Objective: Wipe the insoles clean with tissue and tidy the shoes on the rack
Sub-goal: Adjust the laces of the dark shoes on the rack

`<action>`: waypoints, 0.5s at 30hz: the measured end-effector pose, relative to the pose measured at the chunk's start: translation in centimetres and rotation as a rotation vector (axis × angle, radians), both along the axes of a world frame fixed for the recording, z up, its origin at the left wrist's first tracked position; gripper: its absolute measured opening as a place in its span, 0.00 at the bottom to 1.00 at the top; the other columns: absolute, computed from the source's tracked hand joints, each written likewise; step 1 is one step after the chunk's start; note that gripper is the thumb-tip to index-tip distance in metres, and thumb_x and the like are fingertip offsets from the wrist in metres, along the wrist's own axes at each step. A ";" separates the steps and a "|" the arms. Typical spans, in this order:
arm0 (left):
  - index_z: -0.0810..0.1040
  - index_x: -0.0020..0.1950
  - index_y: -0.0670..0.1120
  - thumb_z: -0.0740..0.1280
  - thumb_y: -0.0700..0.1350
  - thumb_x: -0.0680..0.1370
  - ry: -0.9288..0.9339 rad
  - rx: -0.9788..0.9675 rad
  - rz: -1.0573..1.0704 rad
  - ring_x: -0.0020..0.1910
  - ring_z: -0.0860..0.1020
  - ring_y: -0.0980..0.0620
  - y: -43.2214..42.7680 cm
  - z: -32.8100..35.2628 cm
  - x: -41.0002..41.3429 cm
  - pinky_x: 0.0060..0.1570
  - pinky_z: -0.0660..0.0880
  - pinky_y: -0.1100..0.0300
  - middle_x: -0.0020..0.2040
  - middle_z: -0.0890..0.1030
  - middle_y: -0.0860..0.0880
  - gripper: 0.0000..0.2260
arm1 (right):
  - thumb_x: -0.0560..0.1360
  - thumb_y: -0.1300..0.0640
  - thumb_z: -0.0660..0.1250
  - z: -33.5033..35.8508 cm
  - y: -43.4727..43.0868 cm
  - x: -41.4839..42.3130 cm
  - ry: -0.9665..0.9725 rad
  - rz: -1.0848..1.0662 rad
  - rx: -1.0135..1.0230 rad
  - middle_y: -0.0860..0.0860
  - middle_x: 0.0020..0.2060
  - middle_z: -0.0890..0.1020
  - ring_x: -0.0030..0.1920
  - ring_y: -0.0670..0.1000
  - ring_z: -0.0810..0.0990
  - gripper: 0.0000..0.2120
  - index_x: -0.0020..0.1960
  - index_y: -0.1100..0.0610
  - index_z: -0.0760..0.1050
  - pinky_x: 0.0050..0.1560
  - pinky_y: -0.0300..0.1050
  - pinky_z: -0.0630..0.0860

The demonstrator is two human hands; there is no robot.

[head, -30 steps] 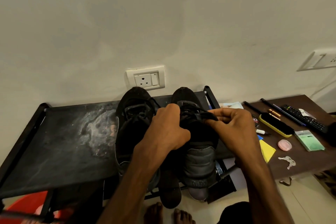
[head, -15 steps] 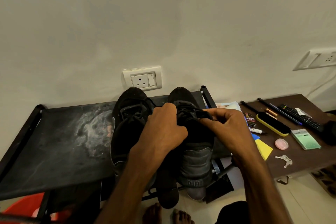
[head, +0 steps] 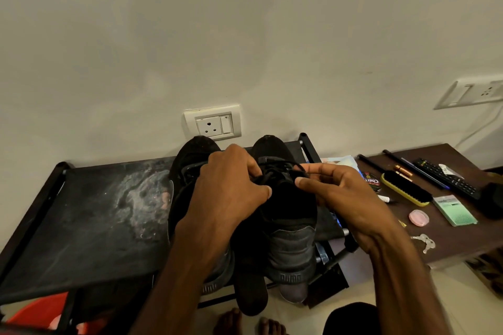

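shoes: 2, black; left shoe (head: 196, 152) and right shoe (head: 291, 242) side by side, touching, toes at 12 o'clock toward the wall
hands: 2; left hand (head: 228, 187) has fingers curled onto the laces (head: 275, 171) of the right shoe; right hand (head: 340, 196) pinches the same laces narrowly between thumb and index
insole: 1 seen; insole (head: 250, 296) pokes out at 6 o'clock between the two heels; cannot tell if it sits in a shoe
sockets: 2; wall socket (head: 212, 124) at 12 o'clock of the shoes, switch plate (head: 471, 94) at 2 o'clock
change: both hands stay on the right shoe's laces as 0.5 s ago; right index now straighter; shoes unmoved
rack: rack (head: 89, 226) top shelf carries both shoes at its 3 o'clock end; dusty patch at 9 o'clock of them
table: table (head: 462, 242) at 3 o'clock holds 1 brush (head: 405, 189), 1 remote (head: 446, 178), 1 polish tin (head: 371, 181), 2 batteries (head: 404, 171), 1 pink case (head: 418, 217), 1 green box (head: 454, 210), keys (head: 424, 242)
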State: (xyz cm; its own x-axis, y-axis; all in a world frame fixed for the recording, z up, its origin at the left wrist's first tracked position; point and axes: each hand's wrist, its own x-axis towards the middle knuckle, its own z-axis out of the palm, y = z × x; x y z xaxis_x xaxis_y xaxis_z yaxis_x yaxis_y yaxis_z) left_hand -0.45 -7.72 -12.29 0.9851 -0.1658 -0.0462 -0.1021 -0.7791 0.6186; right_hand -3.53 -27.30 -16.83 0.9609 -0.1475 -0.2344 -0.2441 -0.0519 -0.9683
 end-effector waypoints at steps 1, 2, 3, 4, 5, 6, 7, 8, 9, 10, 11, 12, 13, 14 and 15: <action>0.85 0.54 0.52 0.80 0.51 0.70 0.001 -0.007 -0.002 0.45 0.83 0.58 0.1 0.0 0.1 0.54 0.81 0.57 0.46 0.85 0.54 0.14 | 0.75 0.64 0.74 -0.1 0.2 0.0 -0.016 -0.017 -0.003 0.53 0.49 0.88 0.54 0.52 0.86 0.12 0.57 0.56 0.84 0.65 0.56 0.78; 0.86 0.53 0.53 0.80 0.52 0.70 0.005 -0.014 -0.004 0.44 0.82 0.58 0.2 -0.1 0.2 0.54 0.81 0.58 0.45 0.85 0.54 0.14 | 0.75 0.65 0.74 -0.1 0.3 0.0 -0.037 -0.032 -0.005 0.53 0.48 0.88 0.54 0.53 0.86 0.11 0.56 0.56 0.84 0.65 0.56 0.78; 0.86 0.51 0.53 0.80 0.53 0.70 0.006 -0.023 -0.006 0.43 0.82 0.59 0.4 -0.1 0.3 0.53 0.81 0.59 0.44 0.84 0.55 0.12 | 0.74 0.65 0.74 -0.2 0.4 0.1 -0.057 -0.044 -0.010 0.54 0.48 0.88 0.53 0.54 0.86 0.11 0.55 0.56 0.84 0.64 0.56 0.79; 0.86 0.49 0.54 0.80 0.54 0.70 0.000 -0.034 -0.007 0.42 0.81 0.60 0.5 -0.1 0.4 0.52 0.80 0.60 0.42 0.84 0.56 0.11 | 0.74 0.66 0.74 -0.1 0.5 0.1 -0.072 -0.050 -0.014 0.54 0.47 0.88 0.53 0.54 0.86 0.11 0.55 0.57 0.84 0.64 0.56 0.79; 0.86 0.47 0.54 0.80 0.54 0.70 -0.014 -0.048 -0.005 0.40 0.81 0.60 0.6 -0.1 0.5 0.51 0.80 0.60 0.40 0.84 0.57 0.09 | 0.74 0.65 0.74 -0.1 0.5 0.1 -0.083 -0.051 -0.019 0.54 0.47 0.88 0.53 0.54 0.86 0.10 0.55 0.57 0.84 0.64 0.55 0.79; 0.87 0.45 0.54 0.79 0.54 0.70 -0.031 -0.067 -0.003 0.39 0.81 0.61 0.7 -0.1 0.6 0.49 0.80 0.61 0.38 0.83 0.58 0.08 | 0.75 0.64 0.74 -0.1 0.6 0.1 -0.093 -0.049 -0.026 0.54 0.47 0.88 0.53 0.53 0.86 0.09 0.55 0.58 0.84 0.64 0.54 0.79; 0.87 0.44 0.54 0.79 0.53 0.71 -0.050 -0.096 -0.003 0.38 0.82 0.61 0.7 0.0 0.7 0.48 0.80 0.62 0.37 0.83 0.58 0.06 | 0.76 0.61 0.74 0.0 0.5 0.0 -0.102 -0.049 -0.043 0.53 0.47 0.88 0.53 0.52 0.86 0.08 0.55 0.58 0.84 0.63 0.53 0.79; 0.87 0.44 0.54 0.79 0.52 0.72 -0.069 -0.133 -0.004 0.38 0.82 0.62 0.7 0.0 0.7 0.48 0.79 0.64 0.36 0.84 0.58 0.05 | 0.76 0.57 0.73 0.1 0.5 0.0 -0.113 -0.050 -0.063 0.52 0.47 0.88 0.53 0.51 0.86 0.08 0.55 0.57 0.84 0.63 0.52 0.80; 0.87 0.44 0.54 0.79 0.51 0.72 -0.089 -0.177 -0.005 0.37 0.82 0.62 0.7 0.0 0.7 0.46 0.78 0.66 0.36 0.84 0.59 0.04 | 0.77 0.54 0.72 0.3 0.5 -0.1 -0.130 -0.049 -0.083 0.51 0.47 0.88 0.53 0.51 0.86 0.09 0.55 0.56 0.84 0.62 0.51 0.80; 0.87 0.44 0.54 0.78 0.50 0.72 -0.109 -0.226 -0.007 0.37 0.82 0.63 0.6 0.1 0.7 0.44 0.77 0.68 0.36 0.84 0.59 0.03 | 0.77 0.52 0.71 0.4 0.4 -0.1 -0.151 -0.046 -0.098 0.51 0.48 0.88 0.53 0.50 0.86 0.10 0.54 0.56 0.85 0.61 0.50 0.80; 0.87 0.44 0.54 0.78 0.49 0.73 -0.128 -0.282 -0.011 0.38 0.82 0.64 0.5 0.2 0.7 0.43 0.76 0.70 0.37 0.85 0.59 0.02 | 0.78 0.51 0.69 0.6 0.4 -0.1 -0.170 -0.045 -0.116 0.50 0.48 0.88 0.53 0.49 0.85 0.11 0.54 0.55 0.85 0.60 0.49 0.80; 0.87 0.45 0.54 0.77 0.48 0.74 -0.146 -0.343 -0.018 0.38 0.82 0.65 0.4 0.3 0.6 0.42 0.76 0.70 0.37 0.85 0.59 0.02 | 0.79 0.50 0.68 0.7 0.5 -0.1 -0.193 -0.044 -0.132 0.49 0.48 0.88 0.53 0.47 0.85 0.11 0.53 0.56 0.85 0.58 0.46 0.80; 0.87 0.47 0.53 0.76 0.48 0.76 -0.163 -0.402 -0.026 0.38 0.82 0.65 0.3 0.5 0.6 0.42 0.76 0.70 0.38 0.85 0.59 0.02 | 0.80 0.51 0.66 0.9 0.6 -0.1 -0.220 -0.046 -0.144 0.49 0.48 0.88 0.53 0.47 0.85 0.12 0.52 0.57 0.85 0.57 0.44 0.79; 0.87 0.49 0.53 0.74 0.47 0.77 -0.181 -0.450 -0.035 0.38 0.82 0.65 0.2 0.6 0.5 0.42 0.77 0.69 0.39 0.85 0.59 0.03 | 0.81 0.52 0.65 1.0 0.7 0.0 -0.244 -0.053 -0.139 0.50 0.47 0.88 0.52 0.46 0.85 0.12 0.52 0.58 0.84 0.56 0.41 0.79; 0.87 0.50 0.52 0.73 0.46 0.78 -0.197 -0.483 -0.047 0.38 0.82 0.64 0.0 0.7 0.5 0.42 0.77 0.68 0.40 0.86 0.59 0.04 | 0.82 0.54 0.64 1.1 0.9 0.0 -0.258 -0.058 -0.125 0.51 0.47 0.88 0.52 0.46 0.85 0.12 0.53 0.59 0.84 0.54 0.38 0.79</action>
State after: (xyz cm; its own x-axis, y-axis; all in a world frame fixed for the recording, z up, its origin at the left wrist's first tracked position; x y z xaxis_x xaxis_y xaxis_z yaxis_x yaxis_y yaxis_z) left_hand 0.05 -7.70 -11.64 0.9584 -0.1664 0.2318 -0.2806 -0.4017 0.8717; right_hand -3.51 -26.40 -15.70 0.9755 -0.2164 0.0401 0.0033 -0.1678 -0.9858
